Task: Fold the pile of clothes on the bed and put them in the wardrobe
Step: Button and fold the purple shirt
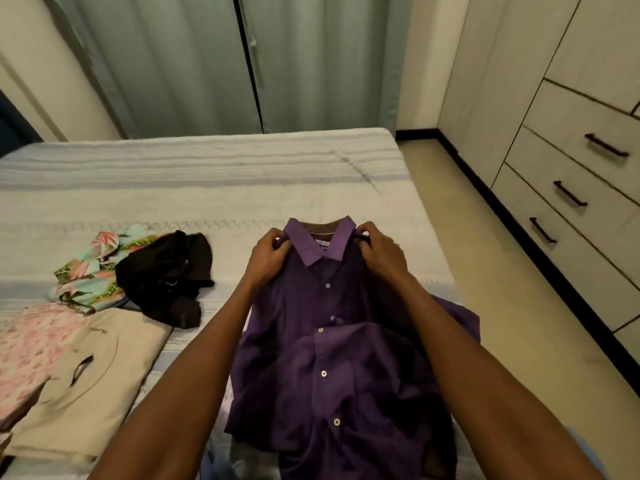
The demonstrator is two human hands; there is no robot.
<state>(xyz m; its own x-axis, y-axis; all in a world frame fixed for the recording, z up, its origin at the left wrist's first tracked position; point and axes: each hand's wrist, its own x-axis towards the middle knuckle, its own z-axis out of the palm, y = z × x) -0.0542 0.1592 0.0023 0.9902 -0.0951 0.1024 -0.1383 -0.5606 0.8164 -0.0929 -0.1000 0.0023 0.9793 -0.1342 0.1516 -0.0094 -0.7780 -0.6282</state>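
Purple shirt (332, 341) lying face-up on the bed (207, 188), long axis running near to far, collar at the far end and tail toward the viewer. Left hand (268, 252) and right hand (379, 251), both arms extended forward and roughly equidistant, each pinch a shoulder just beside the collar, fingers (363, 233) curled on the cloth (buttons fastened). Judged next: sleeves, bunched near right, need spreading. Unfolded clothes (138, 271) lie left.
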